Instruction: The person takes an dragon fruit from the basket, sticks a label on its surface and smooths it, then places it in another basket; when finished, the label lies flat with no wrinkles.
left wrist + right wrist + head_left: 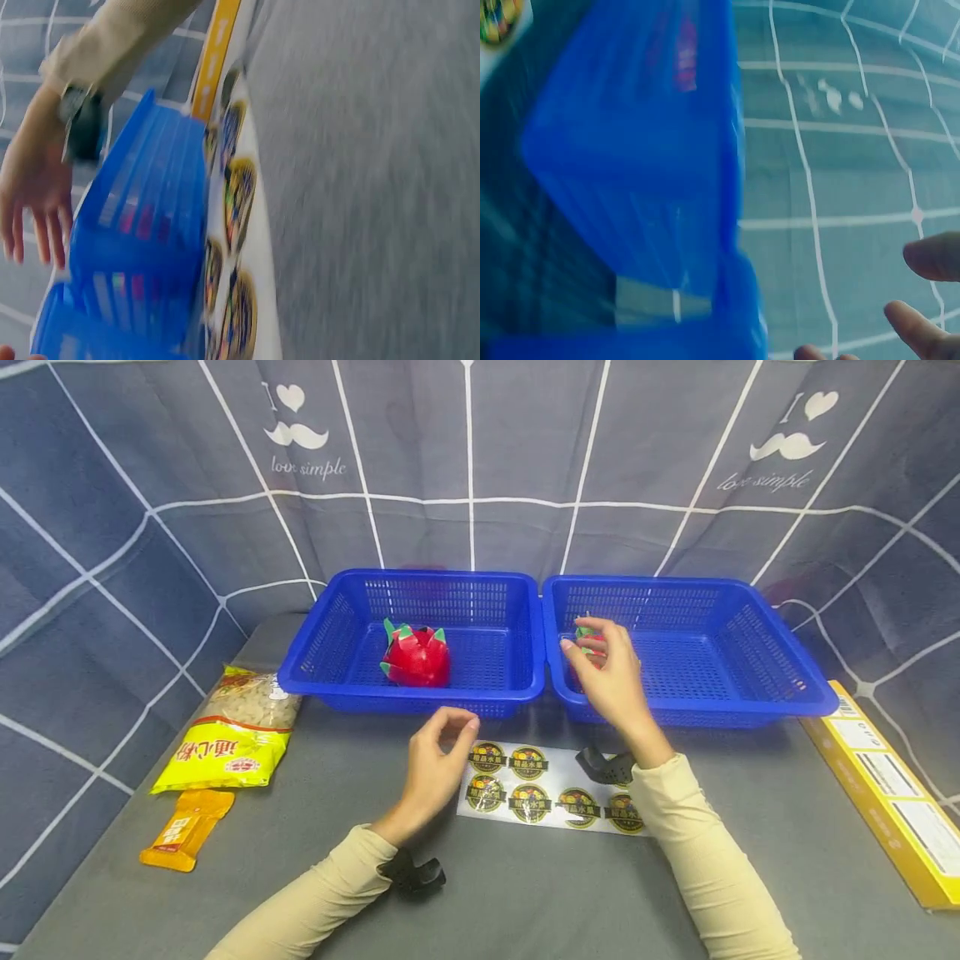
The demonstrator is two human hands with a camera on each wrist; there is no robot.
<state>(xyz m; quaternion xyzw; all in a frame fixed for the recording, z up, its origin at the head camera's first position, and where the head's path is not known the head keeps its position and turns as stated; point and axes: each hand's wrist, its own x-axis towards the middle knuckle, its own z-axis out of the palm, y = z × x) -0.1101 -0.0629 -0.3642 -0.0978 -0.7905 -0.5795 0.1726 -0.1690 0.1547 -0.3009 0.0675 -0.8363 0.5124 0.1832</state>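
Observation:
My right hand (611, 672) hovers over the left end of the right blue basket (750, 693), fingers loosely bent and thumb apart. Partly hidden behind it in the head view is a red dragon fruit (595, 645) with green tips. The right wrist view shows the fingers (922, 330) spread, holding nothing. My left hand (431, 772) is in front of the left blue basket (360, 693), at the left edge of a sticker sheet (551, 822); its fingers are loosely curled, with nothing visible in them. Another dragon fruit (417, 658) lies in the left basket.
Round black-and-gold fruit labels cover the sheet. At the left lie a yellow bag of pasta (232, 735) and a small orange packet (186, 831). A long yellow box (885, 785) lies along the right side. Behind the baskets hangs a grey checked cloth (525, 443).

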